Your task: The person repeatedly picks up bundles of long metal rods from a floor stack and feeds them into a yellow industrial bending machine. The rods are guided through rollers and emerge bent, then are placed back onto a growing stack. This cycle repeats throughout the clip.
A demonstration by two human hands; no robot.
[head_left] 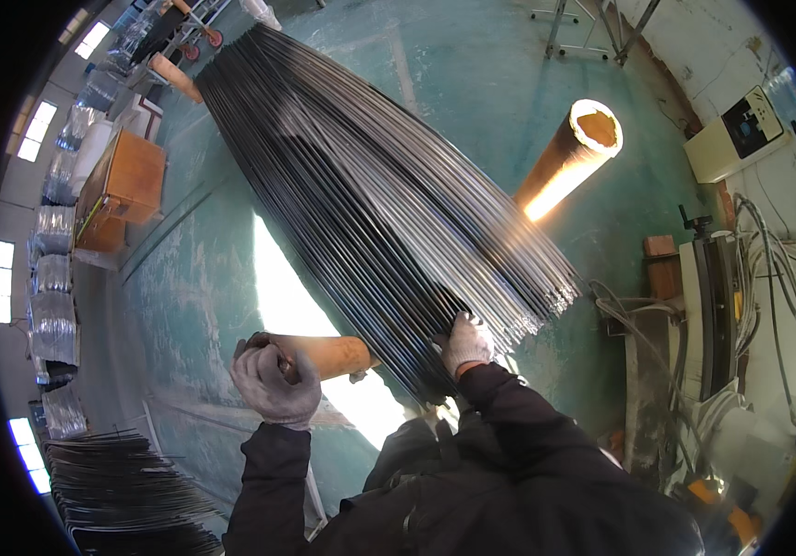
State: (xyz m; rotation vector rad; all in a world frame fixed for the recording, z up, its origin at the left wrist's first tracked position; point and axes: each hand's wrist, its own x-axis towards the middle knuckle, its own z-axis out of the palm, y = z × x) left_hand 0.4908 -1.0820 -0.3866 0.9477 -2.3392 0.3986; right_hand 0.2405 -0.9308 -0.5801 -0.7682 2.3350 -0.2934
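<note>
A wide layer of long, thin dark metal rods (pixel 361 204) stretches from the far left toward me, its near ends fanned out. My right hand (pixel 468 343), in a pale knitted glove, closes on rods at the left part of these near ends; its fingertips are partly hidden. On the left, a brown cardboard tube (pixel 338 357) stands beside the rods. My left hand (pixel 277 382), in a grey glove, has its fingers curled over the tube's top end. Right of the rods rises another cardboard tube (pixel 572 157) with a ragged rim, lit by the sun.
Another bundle of dark rods (pixel 125 491) lies at the lower left. An orange-brown cabinet (pixel 125 190) and plastic-wrapped stacks (pixel 53 278) line the left side. At right are a machine (pixel 708 306), loose cables (pixel 768 250) and a beige control box (pixel 736 134). Green floor (pixel 203 306) surrounds the rods.
</note>
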